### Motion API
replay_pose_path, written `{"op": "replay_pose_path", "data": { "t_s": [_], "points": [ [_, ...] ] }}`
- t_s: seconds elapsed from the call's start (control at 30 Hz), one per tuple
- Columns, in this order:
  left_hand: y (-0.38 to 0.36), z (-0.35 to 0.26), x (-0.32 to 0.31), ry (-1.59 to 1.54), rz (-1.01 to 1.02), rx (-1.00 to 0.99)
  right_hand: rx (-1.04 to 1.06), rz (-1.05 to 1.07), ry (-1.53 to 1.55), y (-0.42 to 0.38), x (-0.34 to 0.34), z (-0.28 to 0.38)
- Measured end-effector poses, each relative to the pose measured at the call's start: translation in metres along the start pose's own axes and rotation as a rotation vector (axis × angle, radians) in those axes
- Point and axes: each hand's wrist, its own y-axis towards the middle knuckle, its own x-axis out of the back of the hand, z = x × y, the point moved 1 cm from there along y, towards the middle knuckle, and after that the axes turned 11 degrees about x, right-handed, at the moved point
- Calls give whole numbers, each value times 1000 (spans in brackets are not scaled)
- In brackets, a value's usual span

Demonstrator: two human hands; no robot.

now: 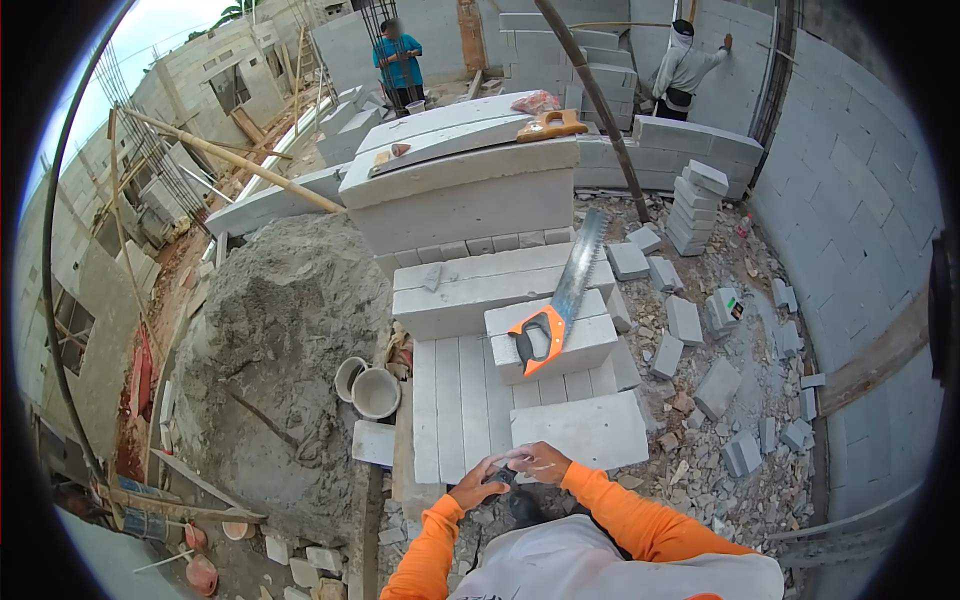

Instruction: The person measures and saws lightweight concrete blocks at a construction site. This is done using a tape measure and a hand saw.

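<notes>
My left hand [478, 486] and my right hand [538, 463] meet in front of my body, fingers curled in and fingertips close together. Something small and dark shows beside the left palm; what it is I cannot make out. Just beyond the hands lies a pale, wide concrete block [580, 430]. Farther up, a handsaw [568, 300] with an orange and black handle rests on another block [590, 345], its toothed blade pointing away from me. Long light blocks [455, 400] lie side by side to the left of it.
A second handsaw [552, 125] with a wooden handle lies on the tall block stack [460, 200]. Left are a grey sand heap [280, 340] and buckets [376, 393]. Rubble and cut blocks [685, 320] cover the right-hand ground. Two people [398, 62] [685, 70] stand at the back.
</notes>
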Motion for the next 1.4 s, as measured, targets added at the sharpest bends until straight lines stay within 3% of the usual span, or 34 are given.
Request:
{"op": "replay_pose_path", "data": {
  "t_s": [0.1, 0.2, 0.23, 0.37, 0.53, 0.7, 0.97, 1.4],
  "points": [
    [-2, -15, -8, 113, -13, 59, -52, -73, 311, -11, -2, -1],
    [12, -17, -12, 242, -130, 150, -90, 18, 289, -12, 4, -33],
    [3, -42, -20, 343, -143, 149, -108, -19, 327, -15, 4, -30],
    [21, -38, -14, 432, -102, 165, -87, -115, 394, -28, 16, -31],
    [35, -38, 5, 701, -39, 258, -47, -215, 132, -52, 55, -45],
    [52, -15, 22, 804, 50, 383, -131, -336, 113, -84, 90, -66],
    [102, -7, 46, 963, -61, 421, 22, -582, -50, -103, 162, -114],
    [191, -48, 84, 981, -216, 484, -51, -398, -592, -56, 244, -128]
  ]
}}
